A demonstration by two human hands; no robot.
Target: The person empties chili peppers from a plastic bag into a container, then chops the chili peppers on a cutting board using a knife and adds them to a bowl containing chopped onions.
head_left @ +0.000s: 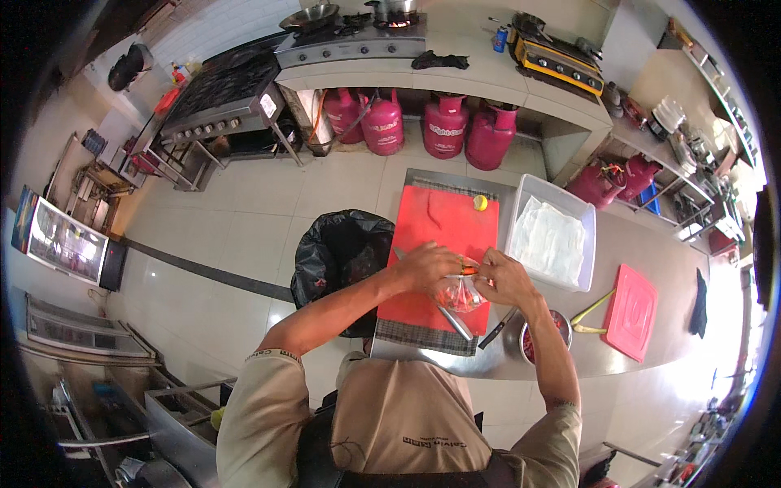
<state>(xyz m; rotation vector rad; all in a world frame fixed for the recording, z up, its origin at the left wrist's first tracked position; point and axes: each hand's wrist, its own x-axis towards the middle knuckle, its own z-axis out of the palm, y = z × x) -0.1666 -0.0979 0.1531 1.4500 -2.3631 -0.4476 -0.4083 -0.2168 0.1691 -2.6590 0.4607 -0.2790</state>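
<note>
A clear plastic bag (460, 296) with red and orange pieces inside, which look like chillies, is over the near part of the red cutting board (439, 228). My left hand (434, 267) is closed at the left of its gathered top, and my right hand (506, 279) pinches the right side. Under the bag and my left hand lies a knife (457, 324), partly hidden. A yellow lemon piece (480, 202) rests at the board's far right corner. A second knife with a black handle (493, 335) lies right of the board, beside a metal bowl (530, 346) of red pieces partly covered by my right forearm.
A white tub (591, 244) lined with pale sheets stands right of the board. Beyond my right forearm are green-white stalks (592, 311) and a red plastic lid (633, 313). A bin with a black bag (325, 260) stands left of the table. Pink gas cylinders (445, 130) stand under the far counter.
</note>
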